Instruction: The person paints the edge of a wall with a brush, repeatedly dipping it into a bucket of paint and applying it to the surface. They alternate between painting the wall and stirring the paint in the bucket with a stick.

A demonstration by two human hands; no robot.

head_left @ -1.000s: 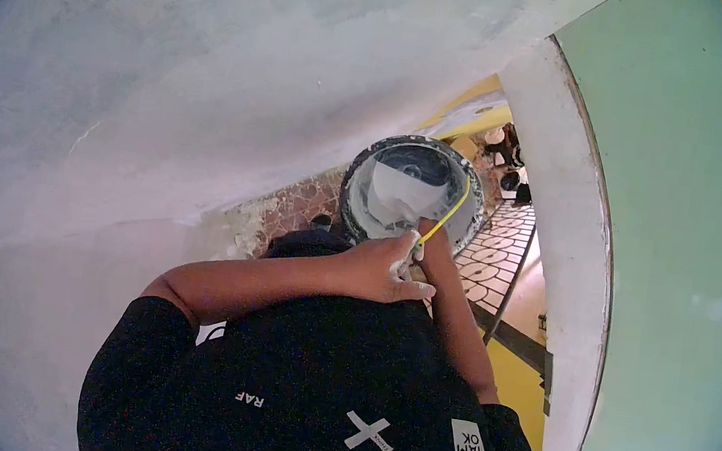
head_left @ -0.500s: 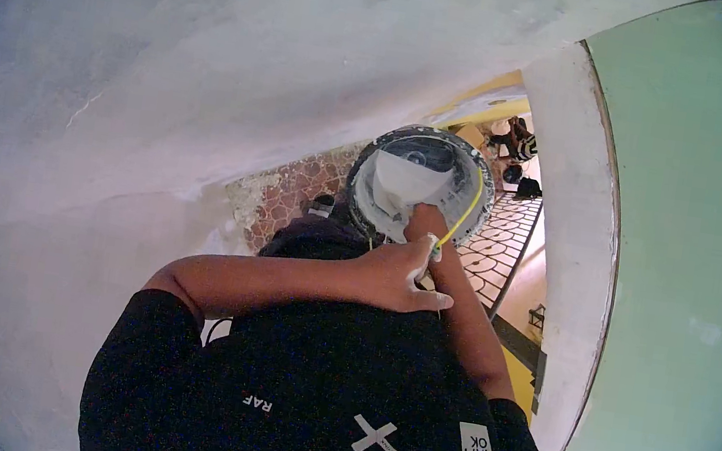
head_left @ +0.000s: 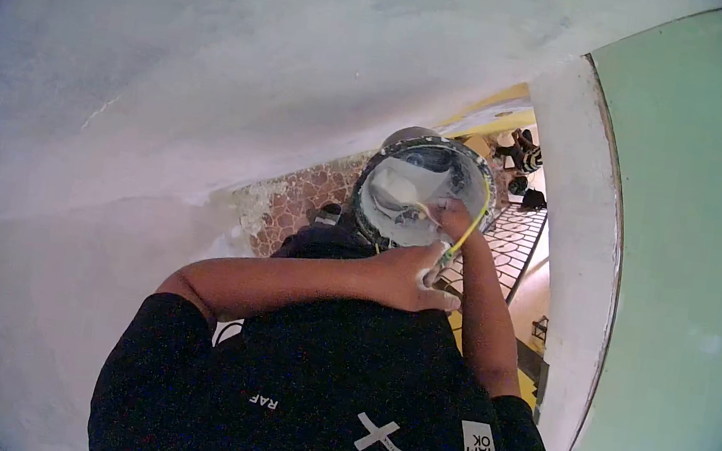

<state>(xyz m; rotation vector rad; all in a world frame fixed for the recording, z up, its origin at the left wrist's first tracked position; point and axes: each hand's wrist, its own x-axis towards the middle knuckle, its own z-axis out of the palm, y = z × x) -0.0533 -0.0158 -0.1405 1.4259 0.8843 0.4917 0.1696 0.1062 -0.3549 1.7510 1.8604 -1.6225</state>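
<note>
A dark-rimmed bucket (head_left: 364,219), smeared with white paste, hangs or stands in front of my body. Its thin yellow handle (head_left: 482,208) runs from the far right rim down to my left hand (head_left: 409,277), whose white-smudged fingers are closed around its near end. My right hand (head_left: 449,219) reaches inside the bucket, fingers bent and partly hidden. Beside those fingers lies a pale, whitish mass (head_left: 396,186) against the inner wall. Whether my right hand grips a tool there I cannot make out.
A whitish, patchy wall (head_left: 172,61) fills the left and top. On the right stand a white edge strip (head_left: 585,257) and a pale green surface (head_left: 696,273). Far below are a patterned floor (head_left: 309,200), a metal grille (head_left: 515,247) and a person (head_left: 526,152) among dark items.
My right hand has shifted slightly right inside the bucket, and more of its fingers show. The pale mass looks smaller. Bucket and left hand sit slightly lower and farther right in view.
</note>
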